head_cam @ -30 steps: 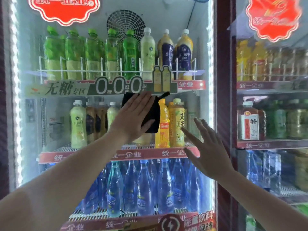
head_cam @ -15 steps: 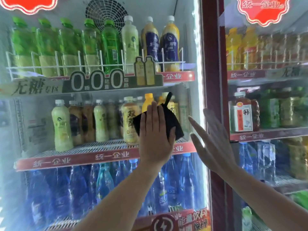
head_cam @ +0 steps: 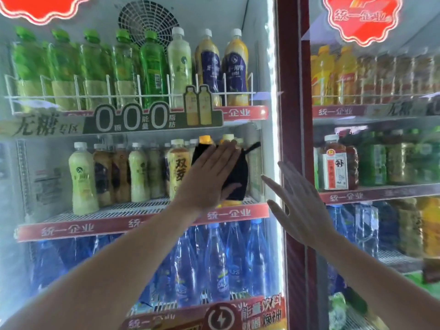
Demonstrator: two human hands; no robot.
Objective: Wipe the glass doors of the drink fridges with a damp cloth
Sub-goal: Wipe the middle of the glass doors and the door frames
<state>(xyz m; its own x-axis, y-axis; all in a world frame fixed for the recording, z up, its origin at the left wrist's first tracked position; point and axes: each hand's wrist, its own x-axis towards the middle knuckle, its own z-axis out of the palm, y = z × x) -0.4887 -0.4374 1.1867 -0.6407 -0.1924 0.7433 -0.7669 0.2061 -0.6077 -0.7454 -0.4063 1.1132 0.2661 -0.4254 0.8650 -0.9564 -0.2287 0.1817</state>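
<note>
Left hand (head_cam: 209, 177) presses the cloth (head_cam: 241, 169) flat-fingered on the glass door (head_cam: 47, 163); right hand (head_cam: 297, 206) open-palmed, empty. Unpinched cloth may slip.

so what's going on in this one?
A person is wiping the left fridge's glass door. The left hand presses a black cloth flat on the glass at middle-shelf height, near the door's right edge. The right hand is open, fingers spread, by the red frame between the fridges.

Matt black cloth (head_cam: 234, 173), glossy glass door (head_cam: 142, 234)
</note>
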